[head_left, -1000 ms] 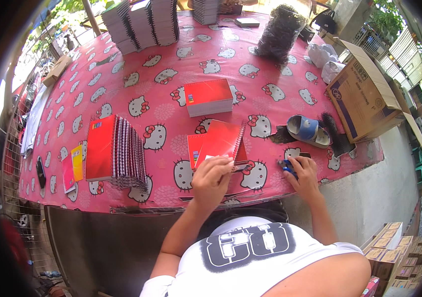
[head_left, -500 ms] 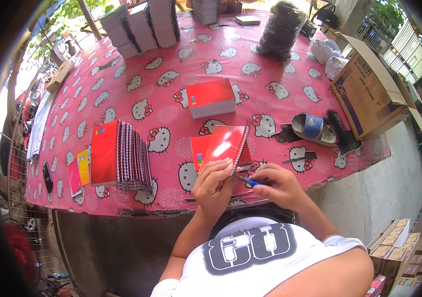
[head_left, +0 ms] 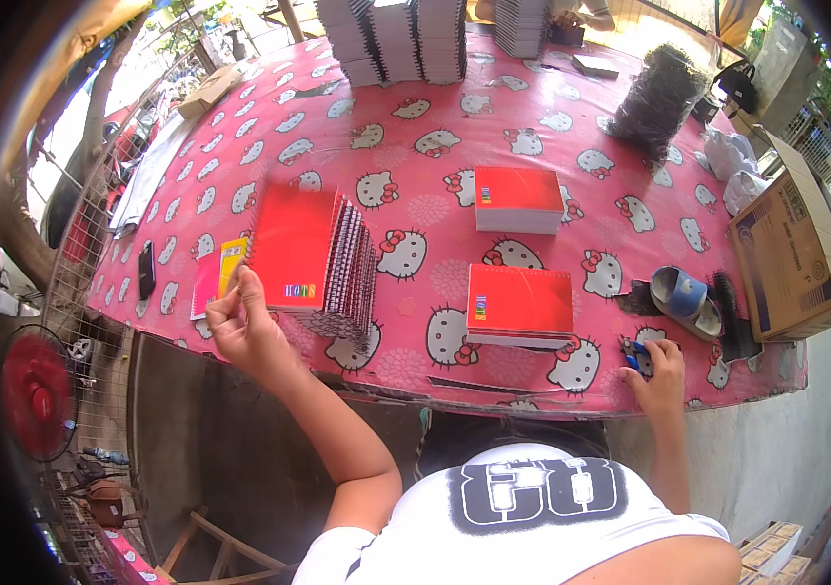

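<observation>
My left hand [head_left: 245, 327] is raised at the front left corner of a tall stack of red spiral notebooks [head_left: 313, 258]. Its fingers are pinched together, and I see nothing between them. My right hand [head_left: 659, 369] rests at the table's front right edge, fingers closed over a small blue tool [head_left: 633, 353]. Between the two hands lies a thin pile of red notebooks [head_left: 520, 304], untouched. Another red pile [head_left: 518, 198] sits farther back on the pink cartoon-cat tablecloth [head_left: 415, 146].
Pink and yellow sheets [head_left: 213, 281] and a black phone [head_left: 146, 270] lie left of the tall stack. Tall notebook stacks [head_left: 396, 39] and a black bundle of wire spirals [head_left: 654, 97] stand at the back. A blue roll [head_left: 684, 292], cardboard box [head_left: 791, 253] and red fan [head_left: 35, 390] surround the table.
My left hand left the front red notebook and swung left to the tall stack. My right hand carried the blue tool from the middle back to the right front edge.
</observation>
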Motion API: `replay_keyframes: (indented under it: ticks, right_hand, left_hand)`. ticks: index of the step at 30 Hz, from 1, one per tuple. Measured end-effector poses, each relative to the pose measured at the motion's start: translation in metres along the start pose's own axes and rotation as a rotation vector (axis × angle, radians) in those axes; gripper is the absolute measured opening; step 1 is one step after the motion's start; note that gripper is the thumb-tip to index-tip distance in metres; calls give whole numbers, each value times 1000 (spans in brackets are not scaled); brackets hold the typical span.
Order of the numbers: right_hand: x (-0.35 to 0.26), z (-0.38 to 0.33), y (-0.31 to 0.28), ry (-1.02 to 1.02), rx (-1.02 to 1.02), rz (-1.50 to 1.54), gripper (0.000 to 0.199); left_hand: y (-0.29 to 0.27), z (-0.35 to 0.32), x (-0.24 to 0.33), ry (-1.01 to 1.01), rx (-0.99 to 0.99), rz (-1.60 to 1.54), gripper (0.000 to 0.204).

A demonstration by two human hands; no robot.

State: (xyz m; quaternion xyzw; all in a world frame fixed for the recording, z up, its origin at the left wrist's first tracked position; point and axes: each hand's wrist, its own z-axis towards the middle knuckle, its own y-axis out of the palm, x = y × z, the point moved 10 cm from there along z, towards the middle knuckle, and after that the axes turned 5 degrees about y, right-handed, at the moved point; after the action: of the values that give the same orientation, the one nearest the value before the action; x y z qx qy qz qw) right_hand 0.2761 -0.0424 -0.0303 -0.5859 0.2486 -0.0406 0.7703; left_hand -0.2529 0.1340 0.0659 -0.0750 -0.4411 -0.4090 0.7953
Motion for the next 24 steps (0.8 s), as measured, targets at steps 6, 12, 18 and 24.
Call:
replay_keyframes:
  ticks: [6,12,18,24]
  right_hand:
    - [-59,52,10,26,-77,410,56]
    - [-113,86,44,22,-54,502,61]
    - [-58,84,26,189,-19,615,44]
    - [-123,68,33,-108,-21,1019,35]
  left_hand:
    - [-3,2,-42,-103,-16,-37,12]
    - [2,8,-30,31,-111,-129,24]
    - [-24,-35,104,450,-9,-364,42]
    - [140,-165,91,73,-740,-134,50]
